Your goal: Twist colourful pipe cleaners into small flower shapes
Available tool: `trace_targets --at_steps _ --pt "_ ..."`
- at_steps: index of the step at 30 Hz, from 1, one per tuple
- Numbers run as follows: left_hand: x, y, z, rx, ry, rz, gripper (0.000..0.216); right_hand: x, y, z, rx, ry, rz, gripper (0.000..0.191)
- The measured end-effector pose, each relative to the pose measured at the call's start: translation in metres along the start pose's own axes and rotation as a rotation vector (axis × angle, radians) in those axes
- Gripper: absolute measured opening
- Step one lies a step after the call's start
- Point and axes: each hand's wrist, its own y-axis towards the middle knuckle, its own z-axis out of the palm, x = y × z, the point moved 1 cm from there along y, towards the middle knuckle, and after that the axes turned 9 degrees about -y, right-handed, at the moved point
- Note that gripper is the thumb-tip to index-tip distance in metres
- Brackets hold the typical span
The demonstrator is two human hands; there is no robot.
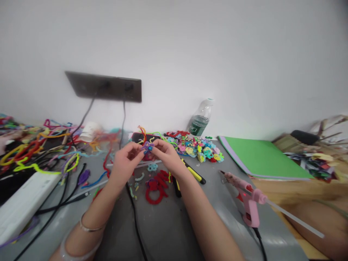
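Note:
Above the middle of the grey table, my left hand (126,159) and my right hand (166,154) meet at a small purple pipe-cleaner flower (147,145). The fingertips of both hands pinch it from either side, and a blue spot shows at the right thumb. Just below the hands lie a light blue pipe-cleaner flower (152,167) and a coiled red pipe-cleaner piece (154,194). Yellow-and-black pliers or cutters (196,173) rest partly behind my right forearm. A bracelet and a pale bangle circle my left forearm.
A pink glue gun (248,201) with a long glue stick stands at right. Behind are a water bottle (200,119), a pile of small coloured flowers (202,149) and green sheets (266,157). Tangled pipe cleaners, cables and a white power strip (28,203) cover the left.

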Motion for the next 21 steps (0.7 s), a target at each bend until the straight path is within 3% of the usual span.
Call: trace_targets --at_steps 6,10,12,16,21 --pt "-0.003 0.002 -0.002 0.002 -0.294 -0.199 0.025 0.005 -0.002 -0.009 0.048 -0.064 -0.045 0.028" --pt "-0.004 0.0 0.001 0.111 -0.589 -0.458 0.035 0.012 -0.005 -0.012 0.122 -0.108 -0.089 0.022" --pt "-0.005 0.0 0.003 0.15 -0.667 -0.511 0.036 0.015 -0.006 -0.012 0.148 -0.116 -0.09 0.021" --pt "-0.005 -0.001 0.004 0.148 -0.712 -0.5 0.036 0.021 -0.009 -0.01 0.159 -0.087 -0.074 0.02" --pt "-0.009 -0.002 0.007 0.089 -0.697 -0.38 0.039 0.023 -0.011 -0.003 0.156 -0.011 -0.055 0.022"
